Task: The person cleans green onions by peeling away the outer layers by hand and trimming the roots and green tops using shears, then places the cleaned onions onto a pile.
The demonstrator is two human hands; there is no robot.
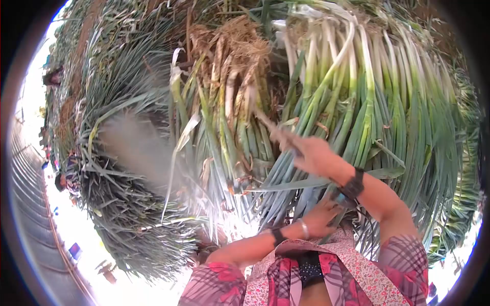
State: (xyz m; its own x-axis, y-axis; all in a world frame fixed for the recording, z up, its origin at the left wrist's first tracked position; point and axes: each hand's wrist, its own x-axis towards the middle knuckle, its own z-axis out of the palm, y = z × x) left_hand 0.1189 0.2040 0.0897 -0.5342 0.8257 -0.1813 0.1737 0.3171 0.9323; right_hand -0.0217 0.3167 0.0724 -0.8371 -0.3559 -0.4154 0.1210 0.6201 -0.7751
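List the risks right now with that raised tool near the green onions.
1. The right hand holds a thin, blurred tool aimed at the rooty ends of the green onion bunch; a glancing stroke could slice good stalks.
2. The left hand grips the leaves close under the right arm, so a follow-through might reach it.

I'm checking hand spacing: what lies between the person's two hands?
In the head view, long green spring onion leaves cross the stretch between the left hand and the right hand, which grips a thin blurred blade.
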